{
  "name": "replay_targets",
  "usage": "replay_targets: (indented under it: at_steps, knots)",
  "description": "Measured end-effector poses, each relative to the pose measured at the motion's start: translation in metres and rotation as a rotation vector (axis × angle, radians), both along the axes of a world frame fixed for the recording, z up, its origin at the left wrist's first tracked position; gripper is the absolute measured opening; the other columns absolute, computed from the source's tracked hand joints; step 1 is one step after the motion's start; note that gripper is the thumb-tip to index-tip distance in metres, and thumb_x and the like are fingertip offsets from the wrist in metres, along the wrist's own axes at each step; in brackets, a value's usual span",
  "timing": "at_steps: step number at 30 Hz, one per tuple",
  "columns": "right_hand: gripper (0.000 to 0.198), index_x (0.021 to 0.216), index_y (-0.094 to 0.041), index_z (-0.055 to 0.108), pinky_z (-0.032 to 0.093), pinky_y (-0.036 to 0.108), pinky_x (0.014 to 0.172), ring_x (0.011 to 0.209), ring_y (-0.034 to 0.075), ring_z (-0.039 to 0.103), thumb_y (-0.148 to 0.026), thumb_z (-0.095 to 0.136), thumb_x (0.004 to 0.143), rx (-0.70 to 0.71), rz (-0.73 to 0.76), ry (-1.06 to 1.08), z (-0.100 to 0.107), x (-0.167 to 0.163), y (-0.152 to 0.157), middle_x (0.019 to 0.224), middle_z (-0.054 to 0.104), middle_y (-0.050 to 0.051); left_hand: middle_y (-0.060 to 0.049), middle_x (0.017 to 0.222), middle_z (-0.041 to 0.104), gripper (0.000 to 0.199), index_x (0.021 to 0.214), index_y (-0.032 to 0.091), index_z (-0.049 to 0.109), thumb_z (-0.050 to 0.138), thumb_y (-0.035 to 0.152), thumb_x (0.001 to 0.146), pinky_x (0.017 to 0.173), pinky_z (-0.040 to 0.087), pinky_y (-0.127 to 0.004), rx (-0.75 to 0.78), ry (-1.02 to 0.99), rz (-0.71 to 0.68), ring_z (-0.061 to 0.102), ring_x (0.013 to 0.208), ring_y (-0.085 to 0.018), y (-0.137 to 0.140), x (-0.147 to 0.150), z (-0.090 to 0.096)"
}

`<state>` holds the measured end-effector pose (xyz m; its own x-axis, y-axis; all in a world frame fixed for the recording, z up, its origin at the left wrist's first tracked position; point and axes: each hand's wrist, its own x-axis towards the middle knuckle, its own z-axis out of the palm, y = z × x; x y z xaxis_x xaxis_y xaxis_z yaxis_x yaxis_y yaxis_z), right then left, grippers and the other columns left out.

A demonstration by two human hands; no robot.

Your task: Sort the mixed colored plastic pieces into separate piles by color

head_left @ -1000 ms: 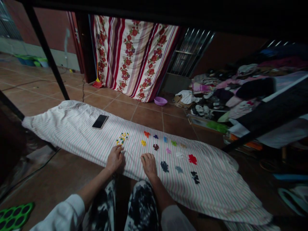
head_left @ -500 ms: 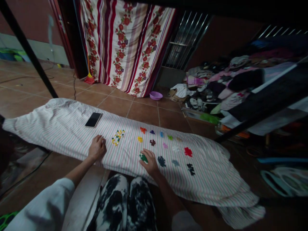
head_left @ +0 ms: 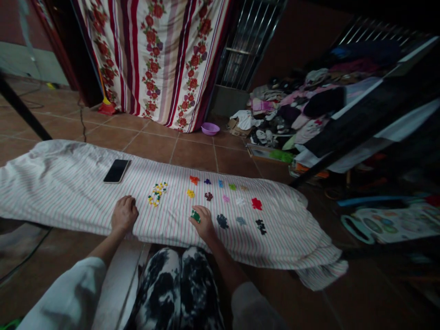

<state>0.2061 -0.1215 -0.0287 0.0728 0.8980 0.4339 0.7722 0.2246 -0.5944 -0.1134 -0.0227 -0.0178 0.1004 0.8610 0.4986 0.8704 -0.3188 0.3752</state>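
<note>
Head view: green pile (head_left: 195,217) is loosely cupped from its right by the right hand (head_left: 205,223), left hand (head_left: 124,213) well off; both half-curled, any grip can't be told.

Phone (head_left: 117,171) on the cloth (head_left: 172,231), left of the piles (head_left: 208,196), basin (head_left: 210,129) on the floor (head_left: 192,153) behind, beside the curtain (head_left: 172,59)

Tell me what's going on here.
A person's right hand is at a pile of small green pieces on a striped cloth; whether it grips any is unclear. The left hand is nearer the mixed yellow, white and green pieces, holding nothing visible. Other piles, like the red one, lie grouped by colour. A phone lies at the left.
</note>
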Motion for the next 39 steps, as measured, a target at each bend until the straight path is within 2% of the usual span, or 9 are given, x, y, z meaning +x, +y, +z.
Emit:
replay_targets:
  at_steps: [7, 13, 18, 22, 26, 31, 35, 39]
  knots:
    - [0.024, 0.106, -0.021, 0.069, 0.049, 0.042, 0.093, 0.103, 0.023, 0.058, -0.016, 0.061, 0.084, -0.005, 0.102, 0.007, 0.002, -0.009, 0.006, 0.104, 0.069, 0.008, -0.015, 0.107, 0.064, 0.024, 0.096, 0.016, 0.060, 0.042, 0.019, 0.080, 0.098, 0.045, -0.045, 0.040, -0.004, 0.007, 0.055, 0.107, -0.028, 0.000, -0.001, -0.003]
    - [0.018, 0.103, -0.023, 0.071, 0.045, 0.044, 0.101, 0.113, 0.023, 0.056, -0.023, 0.062, 0.087, 0.058, 0.074, 0.056, 0.009, -0.007, 0.001, 0.109, 0.071, 0.007, -0.014, 0.107, 0.065, 0.024, 0.095, 0.017, 0.061, 0.043, 0.019, 0.079, 0.096, 0.047, -0.047, 0.068, -0.003, -0.004, 0.056, 0.107, -0.029, 0.002, -0.003, -0.005]
    - [0.024, 0.109, -0.022, 0.068, 0.046, 0.042, 0.100, 0.113, 0.022, 0.059, -0.025, 0.055, 0.089, 0.001, -0.056, 0.100, 0.011, 0.005, -0.014, 0.115, 0.068, 0.009, -0.017, 0.107, 0.065, 0.025, 0.094, 0.015, 0.061, 0.041, 0.021, 0.080, 0.096, 0.047, -0.047, 0.059, 0.006, -0.007, 0.056, 0.106, -0.030, 0.002, -0.003, -0.005]
    - [0.035, 0.118, -0.019, 0.063, 0.046, 0.044, 0.102, 0.118, 0.024, 0.057, -0.025, 0.056, 0.084, 0.006, -0.165, 0.064, -0.002, 0.006, -0.026, 0.123, 0.064, 0.012, -0.016, 0.108, 0.065, 0.026, 0.096, 0.015, 0.061, 0.041, 0.021, 0.080, 0.096, 0.047, -0.048, 0.050, 0.004, 0.000, 0.055, 0.108, -0.030, 0.001, -0.001, -0.004]
    - [0.044, 0.124, -0.017, 0.059, 0.045, 0.046, 0.104, 0.123, 0.025, 0.052, -0.017, 0.049, 0.080, 0.012, -0.161, 0.027, -0.013, 0.000, -0.027, 0.128, 0.059, 0.014, -0.016, 0.108, 0.064, 0.025, 0.095, 0.016, 0.060, 0.041, 0.021, 0.080, 0.096, 0.046, -0.048, 0.041, -0.016, 0.005, 0.055, 0.108, -0.030, 0.000, 0.000, -0.002]
    - [0.047, 0.126, -0.016, 0.057, 0.042, 0.043, 0.108, 0.127, 0.022, 0.049, -0.012, 0.041, 0.083, -0.027, -0.113, 0.062, 0.000, -0.005, -0.016, 0.132, 0.057, 0.013, -0.017, 0.107, 0.064, 0.025, 0.095, 0.016, 0.060, 0.041, 0.020, 0.079, 0.097, 0.046, -0.048, 0.033, -0.011, 0.004, 0.055, 0.109, -0.030, 0.000, -0.001, 0.000]
    - [0.033, 0.116, -0.017, 0.061, 0.046, 0.043, 0.101, 0.115, 0.023, 0.055, -0.019, 0.044, 0.087, 0.018, -0.147, 0.047, 0.010, -0.001, -0.023, 0.120, 0.063, 0.012, -0.017, 0.108, 0.064, 0.025, 0.095, 0.016, 0.060, 0.041, 0.020, 0.080, 0.098, 0.045, -0.047, 0.027, 0.005, 0.007, 0.055, 0.108, -0.030, -0.001, 0.000, 0.000]
    - [0.027, 0.107, -0.017, 0.062, 0.053, 0.038, 0.080, 0.085, 0.021, 0.060, -0.026, 0.058, 0.082, -0.014, -0.210, 0.005, 0.006, 0.005, -0.044, 0.100, 0.064, 0.009, -0.018, 0.109, 0.063, 0.025, 0.095, 0.015, 0.061, 0.041, 0.020, 0.079, 0.098, 0.045, -0.048, -0.001, -0.008, 0.003, 0.054, 0.108, -0.030, -0.002, -0.001, 0.002]
